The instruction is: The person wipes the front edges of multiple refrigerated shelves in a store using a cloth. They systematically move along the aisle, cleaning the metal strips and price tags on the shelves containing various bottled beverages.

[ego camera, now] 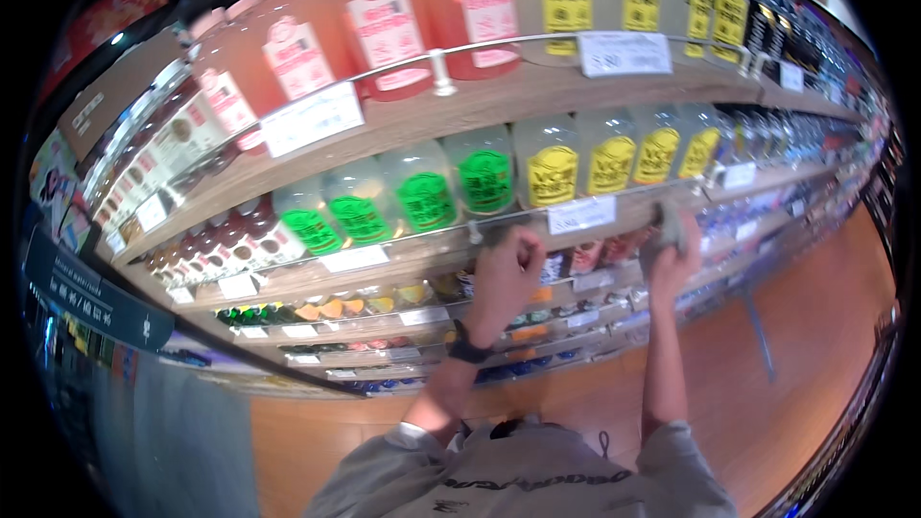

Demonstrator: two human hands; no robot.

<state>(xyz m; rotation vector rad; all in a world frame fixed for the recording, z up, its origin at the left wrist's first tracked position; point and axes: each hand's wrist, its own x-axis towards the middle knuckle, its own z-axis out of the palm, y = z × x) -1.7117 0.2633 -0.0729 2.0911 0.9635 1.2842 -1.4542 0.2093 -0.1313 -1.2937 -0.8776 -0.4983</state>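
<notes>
My left hand [507, 270], with a black band on the wrist, is raised before the wooden shelf edge below the bottles with green and yellow labels. Its fingers are curled in, and nothing shows in them. To its right, my right hand [675, 259] grips a grey cloth [671, 226], blurred, close to the same shelf edge. A price tag [581, 215] sits on that edge between the two hands. Above it stand clear bottles with yellow labels [552, 169]; bottles with green labels [427, 198] stand to their left.
Large pink-drink bottles [388, 36] fill the upper shelf [460, 104] behind a thin metal rail [504, 42]. Lower shelves hold more drinks, including orange-labelled bottles [338, 308]. A dark hanging sign [93, 295] juts out at the left. Wooden floor [806, 316] lies right.
</notes>
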